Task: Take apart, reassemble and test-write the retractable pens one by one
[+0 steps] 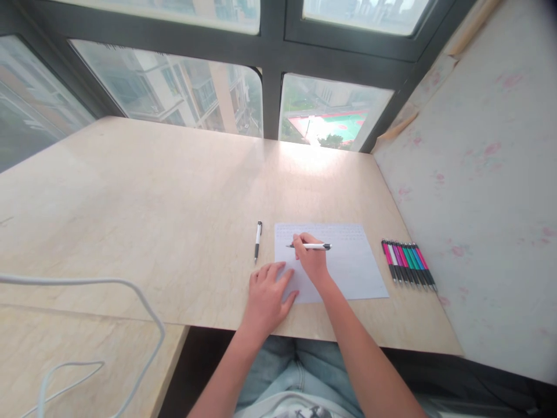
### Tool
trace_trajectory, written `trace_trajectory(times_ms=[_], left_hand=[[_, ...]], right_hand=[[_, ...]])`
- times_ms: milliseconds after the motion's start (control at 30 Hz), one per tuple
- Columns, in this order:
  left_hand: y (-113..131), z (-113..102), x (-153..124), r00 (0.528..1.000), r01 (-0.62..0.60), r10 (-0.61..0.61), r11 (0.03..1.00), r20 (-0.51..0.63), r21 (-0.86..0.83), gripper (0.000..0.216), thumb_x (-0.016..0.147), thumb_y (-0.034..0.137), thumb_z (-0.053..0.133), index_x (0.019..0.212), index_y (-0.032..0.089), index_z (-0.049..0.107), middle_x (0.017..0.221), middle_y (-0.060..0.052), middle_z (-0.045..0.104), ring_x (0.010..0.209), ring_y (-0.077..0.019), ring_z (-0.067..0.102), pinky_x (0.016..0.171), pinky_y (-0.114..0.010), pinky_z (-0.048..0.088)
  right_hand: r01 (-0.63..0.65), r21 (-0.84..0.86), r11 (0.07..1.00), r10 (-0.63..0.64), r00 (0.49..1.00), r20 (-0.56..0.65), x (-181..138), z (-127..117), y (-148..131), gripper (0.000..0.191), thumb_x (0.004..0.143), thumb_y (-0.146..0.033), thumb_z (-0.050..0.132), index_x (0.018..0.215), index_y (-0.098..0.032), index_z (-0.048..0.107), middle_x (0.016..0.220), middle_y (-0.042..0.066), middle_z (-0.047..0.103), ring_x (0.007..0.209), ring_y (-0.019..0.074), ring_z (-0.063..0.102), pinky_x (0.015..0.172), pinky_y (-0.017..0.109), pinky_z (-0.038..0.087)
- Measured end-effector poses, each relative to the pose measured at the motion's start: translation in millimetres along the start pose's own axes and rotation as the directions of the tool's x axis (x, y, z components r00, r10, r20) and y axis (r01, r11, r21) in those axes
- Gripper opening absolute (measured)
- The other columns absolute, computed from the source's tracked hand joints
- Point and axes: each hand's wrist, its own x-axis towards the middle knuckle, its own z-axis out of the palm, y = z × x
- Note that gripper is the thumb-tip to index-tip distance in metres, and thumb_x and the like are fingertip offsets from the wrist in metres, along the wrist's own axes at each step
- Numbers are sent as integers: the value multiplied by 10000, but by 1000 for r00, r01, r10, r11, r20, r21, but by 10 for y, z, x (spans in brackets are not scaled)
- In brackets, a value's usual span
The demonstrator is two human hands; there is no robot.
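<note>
My right hand (311, 258) is closed round a white pen (314, 247) with black ends, its tip at the left part of a paper sheet (348, 270). Lines of handwriting run across the top of the sheet. My left hand (270, 293) lies flat with fingers spread, partly on the sheet's lower left corner and partly on the tabletop. Just left of the paper lies a second pen (258, 241), white and black, pointing toward me. Part of the sheet is hidden under my hands and right forearm.
A row of several coloured pens (408, 264) lies right of the paper, near the wall (491, 232). White cables (143, 302) loop at the lower left. The pale tabletop (152, 215) reaches back to dark-framed windows (272, 69).
</note>
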Motion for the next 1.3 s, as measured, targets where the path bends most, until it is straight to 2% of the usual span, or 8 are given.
trace_trajectory(times_ms=[200, 367, 633, 867, 1067, 1300], left_hand=[[9, -24, 13, 1000, 5, -5, 1000, 10, -5, 385, 820, 322, 646, 1195, 241, 611, 1270, -130, 569, 1145, -344, 476, 899, -487, 345], [22, -35, 12, 999, 29, -29, 1000, 28, 5, 381, 813, 316, 660, 1186, 259, 605, 1274, -97, 567, 1160, -323, 474, 916, -475, 368], [35, -48, 17, 999, 29, -29, 1000, 24, 6, 394, 798, 299, 675, 1183, 263, 600, 1268, -95, 574, 1149, -319, 483, 910, -478, 379], [33, -54, 14, 999, 29, -29, 1000, 26, 9, 397, 807, 309, 668, 1193, 256, 593, 1269, -97, 573, 1156, -317, 484, 913, -476, 383], [35, -51, 15, 1000, 25, -25, 1000, 8, 6, 376, 802, 284, 669, 1172, 262, 604, 1261, -97, 579, 1143, -319, 496, 911, -479, 384], [35, -58, 21, 999, 29, -29, 999, 19, 17, 394, 790, 294, 681, 1174, 256, 599, 1259, -93, 579, 1144, -317, 495, 909, -481, 392]], right_hand=[[29, -78, 997, -31, 999, -22, 137, 240, -3, 386, 898, -409, 461, 574, -201, 495, 505, -40, 505, 497, 115, 431, 529, 230, 334], [38, -158, 987, -42, 999, -21, 131, 341, 36, 372, 892, -390, 457, 578, -194, 496, 506, -49, 478, 502, 103, 407, 526, 217, 322], [95, -222, 970, -102, 994, -23, 102, 368, 73, 364, 896, -357, 447, 571, -194, 463, 518, -56, 455, 509, 96, 372, 523, 214, 304], [64, -212, 975, -75, 996, -47, 104, 360, 80, 366, 905, -362, 442, 581, -194, 467, 528, -51, 484, 506, 96, 378, 531, 212, 315], [98, -241, 966, -115, 992, -57, 95, 385, 80, 364, 907, -344, 438, 572, -201, 427, 519, -67, 410, 508, 97, 349, 530, 218, 300], [108, -256, 961, -126, 991, -55, 97, 392, 108, 359, 903, -333, 447, 570, -202, 412, 505, -68, 406, 494, 95, 331, 519, 220, 288]])
